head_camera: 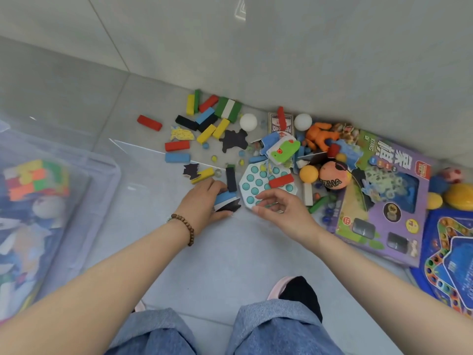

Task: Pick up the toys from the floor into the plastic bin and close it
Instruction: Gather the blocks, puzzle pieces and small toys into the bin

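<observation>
Toys lie scattered on the grey tile floor along the wall: coloured wooden blocks (pixel 204 116), white balls (pixel 248 122), an orange figure (pixel 321 137) and a white pop-it board with teal dots (pixel 258 184). My left hand (pixel 204 201), with a bead bracelet on the wrist, grips a blue block (pixel 225 197) together with a dark puzzle piece (pixel 230 207). My right hand (pixel 281 208) pinches the near edge of the pop-it board. The clear plastic bin (pixel 76 201) stands at the left, blurred, holding several toys.
A purple game box (pixel 384 201) and a blue board game (pixel 450 257) lie at the right, with yellow balls (pixel 460 196) beyond. Marbles (pixel 326 213) are strewn near the box. A clear lid edge (pixel 143 148) lies by the bin. My knees and a slipper (pixel 294 290) are below.
</observation>
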